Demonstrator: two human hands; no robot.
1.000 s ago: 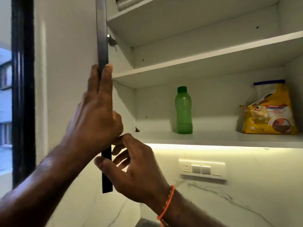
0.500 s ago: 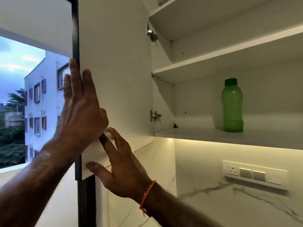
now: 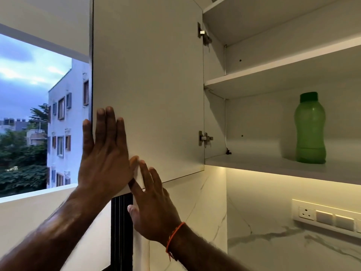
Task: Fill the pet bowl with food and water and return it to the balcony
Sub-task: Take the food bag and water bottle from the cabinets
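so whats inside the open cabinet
On the lower shelf stands one green bottle, upright. The shelf above shows nothing in its visible part. Anything further right is out of frame.

The lowest shelf (image 3: 273, 169) of the open cupboard is white and carries one green bottle (image 3: 310, 130), standing upright toward the right.

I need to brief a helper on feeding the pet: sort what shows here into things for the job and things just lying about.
For the job:
cupboard door, swung wide open
left hand flat on the door
right hand, fingers straight at the door's lower edge
green bottle, upright on the lower shelf

Just about:
socket and switches
window
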